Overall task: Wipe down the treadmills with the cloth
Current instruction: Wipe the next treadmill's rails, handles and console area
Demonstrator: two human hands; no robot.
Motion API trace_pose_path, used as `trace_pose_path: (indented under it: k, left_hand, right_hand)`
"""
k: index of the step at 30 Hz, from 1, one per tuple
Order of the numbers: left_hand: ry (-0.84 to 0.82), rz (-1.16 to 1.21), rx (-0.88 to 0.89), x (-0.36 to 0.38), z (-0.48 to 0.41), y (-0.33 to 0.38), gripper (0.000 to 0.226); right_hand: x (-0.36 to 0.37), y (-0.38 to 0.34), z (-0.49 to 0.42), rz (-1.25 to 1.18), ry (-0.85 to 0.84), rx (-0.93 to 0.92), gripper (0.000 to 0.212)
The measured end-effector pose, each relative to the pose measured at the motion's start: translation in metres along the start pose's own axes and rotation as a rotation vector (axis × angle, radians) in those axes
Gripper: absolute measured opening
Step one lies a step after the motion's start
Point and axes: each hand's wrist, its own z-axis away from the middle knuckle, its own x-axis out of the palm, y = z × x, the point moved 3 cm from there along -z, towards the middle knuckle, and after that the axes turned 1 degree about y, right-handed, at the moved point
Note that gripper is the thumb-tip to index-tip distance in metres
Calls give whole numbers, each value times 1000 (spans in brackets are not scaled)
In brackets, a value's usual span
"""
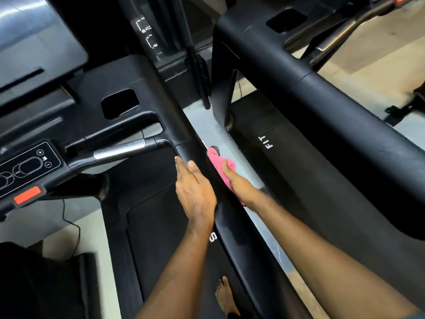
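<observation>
From my remote seat, the far left of the head view shows the control panel (27, 166) with its orange stop button (27, 195), then the silver grip bar (119, 151) running across to the black side rail (177, 125) of the treadmill I stand on. My left hand (195, 192) lies along the top of that rail, fingers straight and relaxed, steadying rather than gripping. Just to its right, the pink cloth (218, 166) is pressed against the rail's outer face, bunched under my right hand (239, 185), whose fingers curl over it and grasp it. Beyond a strip of grey floor (207, 125) stands the second treadmill (322, 107), well apart from both hands. I judge the step in hand to be wiping the outer side of this rail, somewhere around its middle. The next move calls for keeping the cloth flat against the curved surface while I slide it along the rail, with enough pressure to lift marks, and shifting my left hand out of its way. The second treadmill looks untouched, so much of the task remains.
</observation>
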Motion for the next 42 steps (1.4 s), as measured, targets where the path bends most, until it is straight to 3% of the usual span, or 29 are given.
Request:
trace_pose_path:
  k: [4,7,10,14,16,21,27,29,34,42]
  left_hand:
    - [6,27,-11,-1,1,0,53]
    - [-36,55,-46,-2,1,0,54]
    - [-95,19,-39,-11,3,3,54]
    - [-292,13,19,-45,-20,-9,48]
    - [-355,-28,105,-62,-38,-18,44]
    - [-367,-56,453,-62,-84,-20,33]
    - [-695,-55,754,-29,-120,-7,39]
    - [-708,-62,865,-26,-120,-9,43]
    - [-677,-15,968,-29,-103,-17,45]
    - [-1042,-33,1284,-38,-45,-12,60]
  right_hand:
    - [-1,24,41,217,14,12,95]
    - [6,18,91,259,65,-117,71]
    - [11,24,144,442,120,-165,74]
    - [22,41,183,887,194,-13,79]
    - [46,26,180,1088,236,26,69]
    - [89,-15,107,1308,467,51,70]
    - [116,-39,42,1301,784,200,74]
    - [118,-34,48,1290,842,209,69]
    - [130,3,110,1271,1076,300,65]
    - [150,67,238,1102,1571,633,49]
